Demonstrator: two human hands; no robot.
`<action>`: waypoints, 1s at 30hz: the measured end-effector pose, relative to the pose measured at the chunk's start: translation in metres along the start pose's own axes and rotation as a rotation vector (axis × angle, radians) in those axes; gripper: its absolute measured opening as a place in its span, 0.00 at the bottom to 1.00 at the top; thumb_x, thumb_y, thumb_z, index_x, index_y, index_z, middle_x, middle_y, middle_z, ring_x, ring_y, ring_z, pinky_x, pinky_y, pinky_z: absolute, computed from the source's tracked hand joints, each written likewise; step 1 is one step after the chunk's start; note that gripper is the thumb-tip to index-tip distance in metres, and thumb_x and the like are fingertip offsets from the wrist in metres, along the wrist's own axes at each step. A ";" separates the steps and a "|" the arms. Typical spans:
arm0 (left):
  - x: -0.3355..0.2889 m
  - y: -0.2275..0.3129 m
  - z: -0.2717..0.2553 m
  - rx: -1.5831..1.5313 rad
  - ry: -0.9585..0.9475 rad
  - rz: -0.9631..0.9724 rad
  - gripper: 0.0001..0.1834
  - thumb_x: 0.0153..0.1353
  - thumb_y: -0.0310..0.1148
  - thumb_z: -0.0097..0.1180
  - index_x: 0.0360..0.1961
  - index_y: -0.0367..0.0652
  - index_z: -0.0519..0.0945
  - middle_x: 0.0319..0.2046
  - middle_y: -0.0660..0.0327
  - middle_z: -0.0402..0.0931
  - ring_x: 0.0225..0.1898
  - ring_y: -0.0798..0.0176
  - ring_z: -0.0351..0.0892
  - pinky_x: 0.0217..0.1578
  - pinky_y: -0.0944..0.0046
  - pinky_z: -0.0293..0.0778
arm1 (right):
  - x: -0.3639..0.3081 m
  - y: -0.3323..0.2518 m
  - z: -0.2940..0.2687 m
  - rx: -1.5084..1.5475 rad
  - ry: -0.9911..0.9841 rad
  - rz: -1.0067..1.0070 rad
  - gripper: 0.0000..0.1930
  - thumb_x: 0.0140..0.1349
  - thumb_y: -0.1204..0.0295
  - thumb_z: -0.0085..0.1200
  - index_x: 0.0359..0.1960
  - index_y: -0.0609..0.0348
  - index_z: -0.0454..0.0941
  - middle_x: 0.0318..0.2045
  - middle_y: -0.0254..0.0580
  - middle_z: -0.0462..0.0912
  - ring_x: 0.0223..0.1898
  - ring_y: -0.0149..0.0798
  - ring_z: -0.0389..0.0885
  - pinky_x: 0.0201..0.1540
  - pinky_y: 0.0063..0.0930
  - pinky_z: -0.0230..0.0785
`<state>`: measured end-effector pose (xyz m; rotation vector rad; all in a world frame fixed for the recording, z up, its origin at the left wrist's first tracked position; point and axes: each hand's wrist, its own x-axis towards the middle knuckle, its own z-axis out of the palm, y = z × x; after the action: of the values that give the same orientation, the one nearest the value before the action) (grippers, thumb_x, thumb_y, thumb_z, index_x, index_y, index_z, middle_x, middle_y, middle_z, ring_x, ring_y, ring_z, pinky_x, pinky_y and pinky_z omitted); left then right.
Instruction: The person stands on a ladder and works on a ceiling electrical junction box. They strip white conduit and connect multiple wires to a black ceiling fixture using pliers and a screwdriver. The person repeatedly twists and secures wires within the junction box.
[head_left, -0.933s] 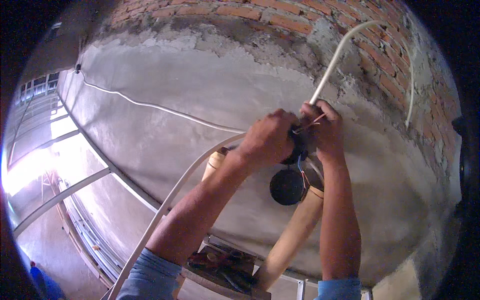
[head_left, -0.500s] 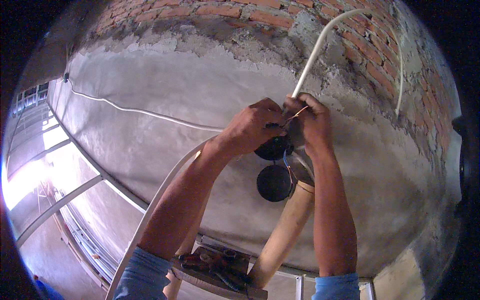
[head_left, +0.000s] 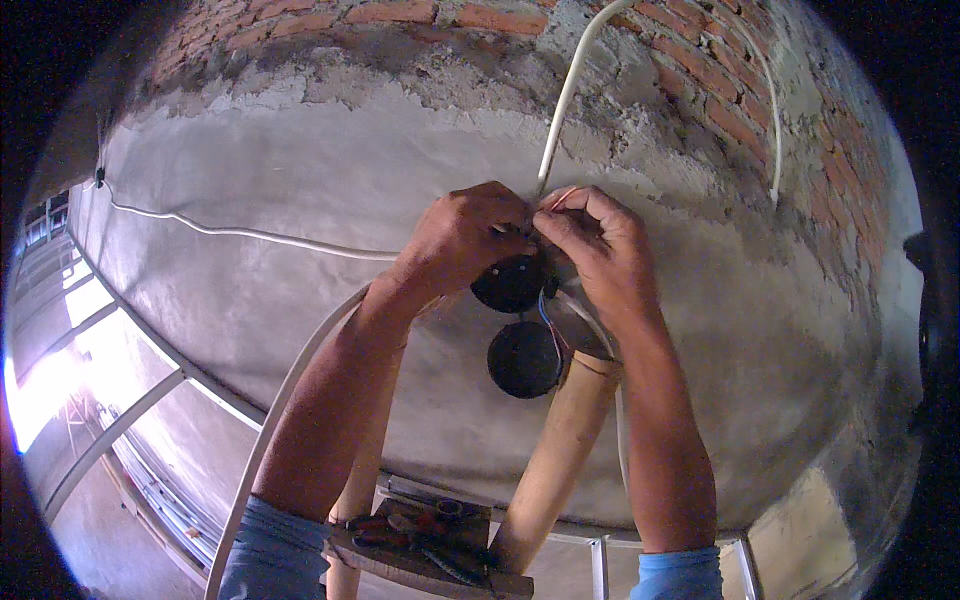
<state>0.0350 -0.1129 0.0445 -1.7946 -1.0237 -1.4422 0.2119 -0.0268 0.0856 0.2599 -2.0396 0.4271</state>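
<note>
My right hand (head_left: 605, 240) pinches a thin reddish-brown wire (head_left: 565, 197) between thumb and index finger. Close beside it, my left hand (head_left: 465, 235) is closed with its fingertips curled inward; what they grip is hidden. A thick white cable (head_left: 565, 100) comes down from the brickwork, its stripped end between the two hands. Just below sits a round black wall box (head_left: 508, 288), partly covered by my left hand. A second round black box (head_left: 522, 362) lies under it, with blue and reddish wires (head_left: 548, 315) hanging by its right edge.
Below the boxes are a pale wooden pole (head_left: 560, 455) and a wooden ledge (head_left: 430, 563) bearing pliers-like hand tools (head_left: 425, 535). A white cable (head_left: 285, 395) runs along my left forearm; another (head_left: 230, 233) crosses the plaster wall. Metal framing (head_left: 130, 430) stands left.
The view has shifted slightly, so the wall and boxes appear farther left. My right hand has turned, its thumb and index finger now pinching the wire's end. My left hand stays by the upper box.
</note>
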 end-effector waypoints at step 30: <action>0.036 0.009 0.015 0.269 0.118 -0.399 0.16 0.65 0.43 0.62 0.40 0.38 0.82 0.30 0.47 0.84 0.35 0.43 0.86 0.37 0.49 0.78 | -0.049 0.016 0.020 -0.350 -0.065 -0.377 0.14 0.61 0.79 0.60 0.49 0.54 0.84 0.44 0.48 0.87 0.42 0.53 0.85 0.48 0.39 0.80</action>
<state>0.0546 -0.0982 0.0766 -1.3489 -1.4950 -1.5299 0.2139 -0.0195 0.0313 0.4351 -2.0294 -0.1717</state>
